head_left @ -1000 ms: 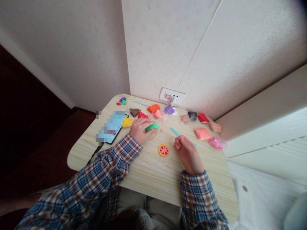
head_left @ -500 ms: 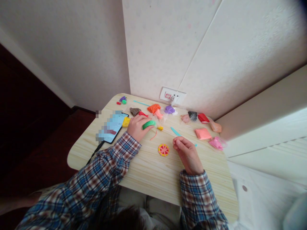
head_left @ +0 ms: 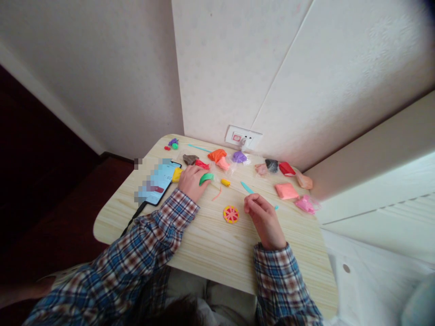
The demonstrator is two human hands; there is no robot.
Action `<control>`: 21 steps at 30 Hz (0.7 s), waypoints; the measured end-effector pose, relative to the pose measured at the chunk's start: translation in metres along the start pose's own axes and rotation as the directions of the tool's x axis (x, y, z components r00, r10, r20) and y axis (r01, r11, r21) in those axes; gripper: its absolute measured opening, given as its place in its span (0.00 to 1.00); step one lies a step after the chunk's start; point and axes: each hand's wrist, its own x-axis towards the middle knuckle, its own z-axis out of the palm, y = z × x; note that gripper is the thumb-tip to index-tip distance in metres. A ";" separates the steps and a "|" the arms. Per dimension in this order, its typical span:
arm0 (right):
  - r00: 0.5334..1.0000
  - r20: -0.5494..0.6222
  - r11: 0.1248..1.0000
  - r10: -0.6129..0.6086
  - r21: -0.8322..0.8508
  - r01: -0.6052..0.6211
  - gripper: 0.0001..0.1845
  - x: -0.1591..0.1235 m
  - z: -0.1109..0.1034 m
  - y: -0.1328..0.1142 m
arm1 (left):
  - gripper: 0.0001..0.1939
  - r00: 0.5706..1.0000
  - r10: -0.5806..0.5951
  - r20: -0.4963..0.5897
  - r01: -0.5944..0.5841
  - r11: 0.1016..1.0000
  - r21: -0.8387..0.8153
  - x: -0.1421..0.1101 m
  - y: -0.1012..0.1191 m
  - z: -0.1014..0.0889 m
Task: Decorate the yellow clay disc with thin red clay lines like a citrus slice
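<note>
My left hand is closed on a packet of green clay over the left middle of the table. A yellow clay lump and a thin orange strip lie just right of it. My right hand is pinched, and whatever its fingertips hold is hidden. Between the hands lies a round clay fruit slice with a yellow rim and red wedges. A blue modelling tool lies behind my right hand, partly covered by it.
On the wooden table, a phone lies at the left. Clay packets in orange, purple, red and pink line the back and right. Purple clay grapes sit in the far left corner. A wall socket is behind.
My left hand, with the green clay packet, has shifted slightly left, uncovering more of the yellow lump. My right hand stays pinched in nearly the same place.
</note>
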 end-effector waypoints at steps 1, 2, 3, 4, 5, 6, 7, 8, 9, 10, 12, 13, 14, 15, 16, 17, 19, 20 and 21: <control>1.000 -0.003 1.000 0.000 -0.023 0.000 0.09 0.000 0.000 0.000 | 0.12 1.000 -0.005 0.001 0.005 1.000 0.005 0.000 0.000 0.000; 1.000 -0.005 0.999 -0.001 -0.044 0.000 0.09 0.000 -0.001 0.001 | 0.13 1.000 -0.008 0.002 0.008 1.000 0.007 0.000 0.000 0.000; 1.000 -0.004 0.998 -0.002 -0.067 0.002 0.09 0.001 -0.001 0.001 | 0.14 1.000 -0.010 0.000 0.010 1.000 0.007 -0.001 0.000 0.000; 1.000 0.000 0.996 -0.007 -0.092 0.007 0.10 0.001 -0.001 0.001 | 0.15 1.000 -0.009 -0.006 0.009 1.000 0.006 -0.001 0.001 0.000; 1.000 0.006 0.993 -0.013 -0.116 0.013 0.11 0.001 -0.001 0.002 | 0.17 1.000 -0.006 -0.015 0.006 1.000 0.003 -0.001 0.001 -0.001; 1.000 0.010 0.990 -0.021 -0.138 0.022 0.12 0.001 -0.001 0.002 | 0.20 1.000 0.000 -0.027 0.000 1.000 0.000 -0.002 0.002 -0.002; 0.999 0.010 0.987 -0.031 -0.157 0.032 0.12 0.001 -0.001 0.002 | 0.21 0.999 0.008 -0.041 -0.008 1.000 -0.002 -0.002 0.003 -0.003; 0.999 0.008 0.984 -0.042 -0.175 0.043 0.13 0.001 0.000 0.002 | 0.22 0.998 0.019 -0.056 -0.019 1.000 -0.006 -0.002 0.005 -0.004; 0.999 0.007 0.980 -0.054 -0.194 0.055 0.13 0.001 0.000 0.002 | 0.23 0.997 0.038 -0.073 -0.039 0.999 -0.015 -0.002 0.007 -0.006; 0.998 0.010 0.974 -0.068 -0.216 0.068 0.14 0.001 0.001 0.002 | 0.22 0.993 0.068 -0.091 -0.072 0.997 -0.032 -0.003 0.010 -0.007; 0.995 0.028 0.955 -0.094 -0.282 0.098 0.16 0.001 0.003 0.002 | 0.19 0.979 0.161 -0.124 -0.172 0.982 -0.084 -0.005 0.017 -0.009; 0.994 0.037 0.937 -0.104 -0.331 0.111 0.16 0.000 0.005 0.002 | 0.17 0.967 0.219 -0.126 -0.234 0.965 -0.118 -0.006 0.021 -0.009; 0.992 0.041 0.914 -0.116 -0.387 0.123 0.17 0.000 0.006 0.003 | 0.15 0.955 0.274 -0.114 -0.289 0.946 -0.146 -0.008 0.025 -0.009; 0.990 0.041 0.884 -0.131 -0.447 0.136 0.16 -0.001 0.008 0.004 | 0.13 0.938 0.333 -0.096 -0.345 0.923 -0.171 -0.011 0.029 -0.008; 0.988 0.041 0.850 -0.151 -0.504 0.151 0.16 -0.002 0.010 0.004 | 0.11 0.919 0.390 -0.058 -0.393 0.898 -0.199 -0.013 0.033 -0.006; 0.984 0.044 0.815 -0.173 -0.554 0.168 0.16 -0.002 0.012 0.005 | 0.11 0.899 0.438 -0.020 -0.431 0.875 -0.222 -0.015 0.037 -0.005; 0.975 0.059 0.759 -0.213 -0.619 0.203 0.16 -0.004 0.015 0.008 | 0.10 0.865 0.499 0.047 -0.474 0.845 -0.247 -0.019 0.043 -0.002; 0.972 0.068 0.742 -0.225 -0.634 0.216 0.17 -0.004 0.016 0.009 | 0.10 0.852 0.519 0.070 -0.488 0.836 -0.250 -0.021 0.045 0.000; 0.970 0.072 0.733 -0.234 -0.642 0.225 0.17 -0.004 0.017 0.009 | 0.10 0.843 0.531 0.085 -0.498 0.831 -0.250 -0.022 0.046 0.000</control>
